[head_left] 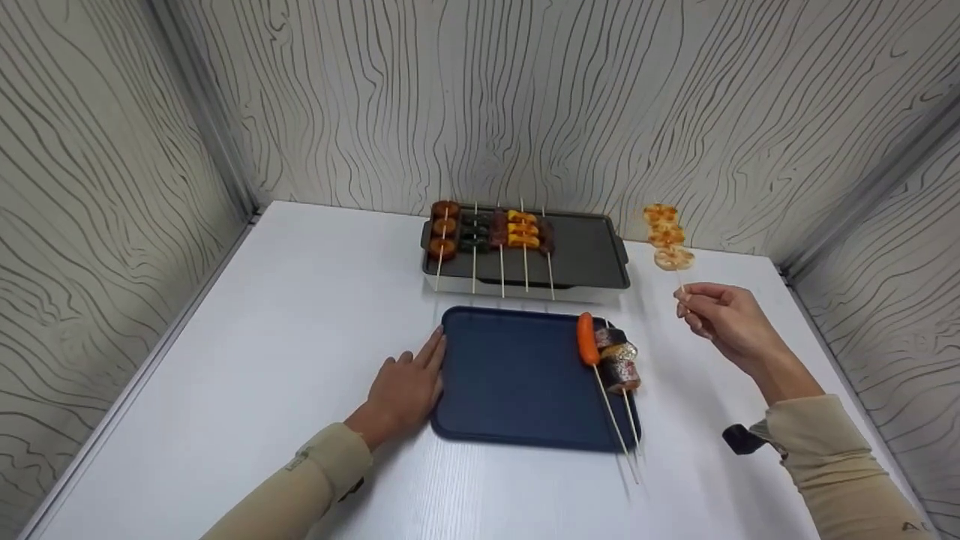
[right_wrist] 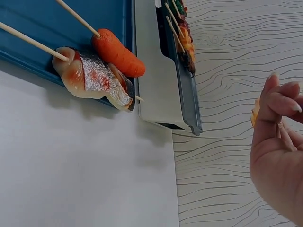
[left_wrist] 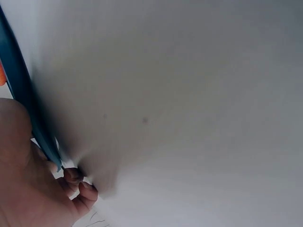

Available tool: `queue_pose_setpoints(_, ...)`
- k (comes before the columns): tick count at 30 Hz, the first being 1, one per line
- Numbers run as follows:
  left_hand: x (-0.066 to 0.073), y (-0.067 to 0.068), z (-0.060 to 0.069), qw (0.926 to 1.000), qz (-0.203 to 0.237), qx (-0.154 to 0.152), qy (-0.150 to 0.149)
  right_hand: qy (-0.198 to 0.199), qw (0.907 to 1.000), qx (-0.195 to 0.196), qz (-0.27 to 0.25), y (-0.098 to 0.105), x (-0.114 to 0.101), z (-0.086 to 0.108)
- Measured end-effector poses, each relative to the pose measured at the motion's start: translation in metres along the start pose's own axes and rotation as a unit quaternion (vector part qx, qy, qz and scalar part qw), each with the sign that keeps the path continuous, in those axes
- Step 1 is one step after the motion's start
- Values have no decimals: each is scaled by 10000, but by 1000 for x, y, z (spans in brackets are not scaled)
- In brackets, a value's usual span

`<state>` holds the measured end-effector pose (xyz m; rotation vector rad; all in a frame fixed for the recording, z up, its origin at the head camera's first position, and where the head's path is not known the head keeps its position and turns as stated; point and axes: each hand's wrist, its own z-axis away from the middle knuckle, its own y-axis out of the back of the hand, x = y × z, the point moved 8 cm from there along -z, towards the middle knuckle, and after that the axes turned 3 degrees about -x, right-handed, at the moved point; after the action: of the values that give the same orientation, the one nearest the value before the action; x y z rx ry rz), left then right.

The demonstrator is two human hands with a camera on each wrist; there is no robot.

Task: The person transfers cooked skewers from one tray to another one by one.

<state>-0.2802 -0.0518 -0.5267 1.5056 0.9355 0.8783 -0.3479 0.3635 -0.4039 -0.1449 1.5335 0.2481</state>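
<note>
My right hand pinches the bare stick end of a lotus root skewer above the table, right of the grill. In the right wrist view, the fingers hide most of that skewer. My left hand rests against the left edge of a dark blue tray, fingers along the rim. Some of its fingers look bent in the left wrist view. Along the tray's right side lie a sausage skewer and a skewer of fish-like rolled pieces, their sticks overhanging the front edge.
A grill with a dark top stands behind the tray. Several skewers lie side by side on its left part, including round brown slices and yellow pieces. Patterned panels enclose the white table at the back and sides.
</note>
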Motion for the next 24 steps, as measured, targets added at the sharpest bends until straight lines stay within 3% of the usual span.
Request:
queue_pose_setpoints(13,1,5,1,9999,145,-33,60,250,9997,-21,-77,12,-8,42)
queue_pose_setpoints(24,1,6,1,9999,47,-102,52,260,9993,-22,262,-1,-12,67)
